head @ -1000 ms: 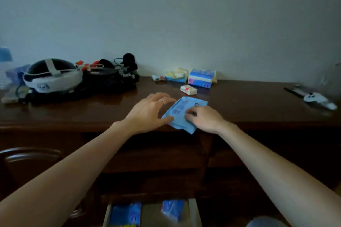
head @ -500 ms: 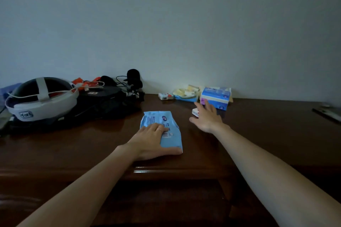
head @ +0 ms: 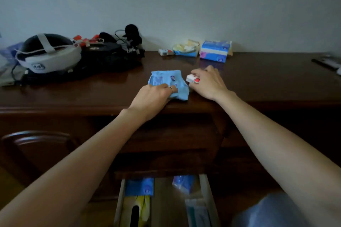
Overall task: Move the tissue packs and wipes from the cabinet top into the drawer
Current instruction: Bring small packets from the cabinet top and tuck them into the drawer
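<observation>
A light blue wipes pack [head: 167, 81] lies near the front edge of the dark wooden cabinet top [head: 267, 82]. My left hand [head: 153, 97] grips its near end, crumpling it. Just to the right, my right hand [head: 207, 82] holds a small white and red tissue pack [head: 191, 79] between thumb and fingers. At the back by the wall stand a blue tissue pack [head: 215, 50], a yellow and blue pack [head: 186, 50] and a tiny white pack [head: 165, 52]. Below, the open drawer [head: 206, 189] holds two blue packs [head: 140, 187].
A white and black headset [head: 48, 54] and a black bag with cables [head: 108, 55] fill the left of the cabinet top. A remote and a white controller [head: 330, 62] lie at the far right. A chair back [head: 36, 140] stands at lower left.
My right hand reached to the small white and red pack and now holds it. My left hand's fingers have curled round the wipes pack. The view has tilted down, showing the drawer again.
</observation>
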The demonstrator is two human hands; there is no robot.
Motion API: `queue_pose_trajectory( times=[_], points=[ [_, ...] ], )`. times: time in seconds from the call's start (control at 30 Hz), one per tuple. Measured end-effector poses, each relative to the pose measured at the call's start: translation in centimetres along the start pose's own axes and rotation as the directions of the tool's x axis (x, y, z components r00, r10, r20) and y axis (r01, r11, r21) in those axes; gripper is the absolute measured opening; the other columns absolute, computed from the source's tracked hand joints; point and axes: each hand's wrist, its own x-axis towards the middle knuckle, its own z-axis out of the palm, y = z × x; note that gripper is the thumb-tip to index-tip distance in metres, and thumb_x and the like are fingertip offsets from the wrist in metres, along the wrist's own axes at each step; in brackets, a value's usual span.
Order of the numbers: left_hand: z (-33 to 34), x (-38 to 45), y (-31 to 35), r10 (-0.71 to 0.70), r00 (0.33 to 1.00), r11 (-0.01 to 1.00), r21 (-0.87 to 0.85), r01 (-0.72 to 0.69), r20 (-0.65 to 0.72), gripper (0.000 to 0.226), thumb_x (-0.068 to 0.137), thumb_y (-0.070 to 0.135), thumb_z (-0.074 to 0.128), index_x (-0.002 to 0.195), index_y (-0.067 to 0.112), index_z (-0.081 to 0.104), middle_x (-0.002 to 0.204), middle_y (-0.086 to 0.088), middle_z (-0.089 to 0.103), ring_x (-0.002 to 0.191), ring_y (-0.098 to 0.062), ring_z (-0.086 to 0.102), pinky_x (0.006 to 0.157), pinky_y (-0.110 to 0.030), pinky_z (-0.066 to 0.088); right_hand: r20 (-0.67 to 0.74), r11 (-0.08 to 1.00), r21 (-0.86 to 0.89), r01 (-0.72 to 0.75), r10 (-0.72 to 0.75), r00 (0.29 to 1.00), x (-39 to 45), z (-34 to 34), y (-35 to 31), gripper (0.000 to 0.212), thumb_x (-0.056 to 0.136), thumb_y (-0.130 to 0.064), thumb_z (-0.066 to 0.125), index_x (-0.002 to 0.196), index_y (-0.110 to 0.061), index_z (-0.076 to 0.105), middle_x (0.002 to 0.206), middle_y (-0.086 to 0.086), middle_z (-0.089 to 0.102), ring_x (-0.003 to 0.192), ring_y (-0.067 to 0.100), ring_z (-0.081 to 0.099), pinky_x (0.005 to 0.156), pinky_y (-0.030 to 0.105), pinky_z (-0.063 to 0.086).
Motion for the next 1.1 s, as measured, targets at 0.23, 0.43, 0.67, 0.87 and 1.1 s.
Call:
queue_pose_trajectory(
  times=[0.23, 0.43, 0.67, 0.87, 1.1],
  points=[
    [4.9, -15.9, 9.2, 0.093, 0.883, 0.971, -0.152, -0.182, -0.461, 0.032, 0.098, 0.006, 0.063, 0.13, 0.009, 0.066, 0.136, -0.009, 0.063, 0.129, -0.026, 0.058, 0.093, -0.041, 0.057, -0.403, 0.932, 0.343, 0.116, 0.034, 0.915, -16.5, 3.5, -0.3, 0.056, 0.084, -0.028, 0.046, 0.14, -0.029, 0.053, 0.13, 0.002, 0.062, 0.117, 0.02, 0.052, 0.094, 0.026, 0.044],
    [12.5, -26.6, 10.6, -0.081, 0.955, 0.962, -0.274, 0.0, -0.286, 0.033, 0.099, 0.007, 0.053, 0.13, 0.004, 0.064, 0.13, -0.009, 0.068, 0.118, -0.025, 0.066, 0.08, -0.041, 0.062, 0.235, 0.632, 0.631, -0.451, 0.398, 0.887, -28.1, 16.5, 3.1, 0.039, 0.1, -0.028, 0.053, 0.139, -0.034, 0.056, 0.124, -0.005, 0.058, 0.107, 0.008, 0.054, 0.091, 0.021, 0.047],
    [17.3, -29.6, 7.5, -0.747, 0.649, 0.542, -0.436, 0.719, 0.142, 0.024, 0.102, 0.017, 0.053, 0.12, 0.003, 0.06, 0.086, -0.013, 0.071, 0.072, -0.035, 0.067, 0.059, -0.046, 0.054, 0.836, 0.463, 0.279, -0.841, 0.313, 0.45, -31.9, 29.0, 3.4, 0.017, 0.093, -0.01, 0.069, 0.108, -0.013, 0.06, 0.084, 0.005, 0.064, 0.05, 0.006, 0.066, 0.042, 0.019, 0.048],
    [21.3, -31.3, 6.0, -0.886, 0.349, 0.121, -0.575, 0.809, 0.304, 0.02, 0.104, 0.025, 0.052, 0.097, 0.007, 0.058, 0.078, 0.009, 0.055, 0.073, -0.016, 0.056, 0.061, -0.03, 0.041, 0.846, 0.605, 0.237, -0.76, 0.257, 0.468, -30.4, 37.8, 1.5, 0.063, 0.074, -0.021, 0.091, 0.128, -0.006, 0.062, 0.117, 0.014, 0.07, 0.098, 0.023, 0.069, 0.066, 0.026, 0.056],
    [23.3, -32.5, 5.2, -0.883, 0.284, 0.018, -0.577, 0.816, 0.374, 0.015, 0.102, 0.03, 0.055, 0.098, 0.017, 0.06, 0.083, 0.002, 0.063, 0.072, -0.01, 0.06, 0.056, -0.022, 0.048, 0.805, 0.809, 0.242, -0.535, 0.141, 0.577, -30.3, 43.3, 1.1, 0.038, 0.092, -0.008, 0.071, 0.129, -0.01, 0.068, 0.123, 0.014, 0.072, 0.113, 0.03, 0.069, 0.097, 0.043, 0.056]
  ],
)
